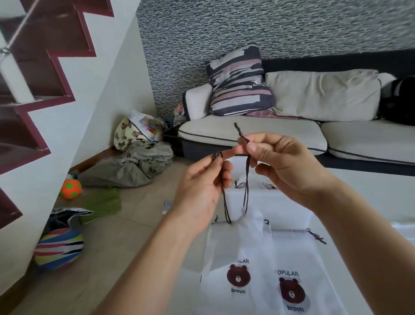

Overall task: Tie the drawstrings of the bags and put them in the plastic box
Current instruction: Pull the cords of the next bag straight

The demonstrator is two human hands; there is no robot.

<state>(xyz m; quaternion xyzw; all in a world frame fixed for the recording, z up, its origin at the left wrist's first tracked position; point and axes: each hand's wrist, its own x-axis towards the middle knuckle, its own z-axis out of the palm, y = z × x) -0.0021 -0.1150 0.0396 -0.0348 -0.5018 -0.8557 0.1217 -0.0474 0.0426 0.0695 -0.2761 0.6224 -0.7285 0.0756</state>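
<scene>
This is the living room of a home. A cream sofa (260,131) with dark piping stands against a wall of grey mosaic tile (267,19), carrying a striped cushion (239,84) and a plain cream one (322,95). A staircase (31,77) with dark red edging climbs at the left. On the tiled floor (105,245) lie crumpled clothes (133,170), an orange-and-green ball (70,189) and a bear-print bag (129,134).
</scene>
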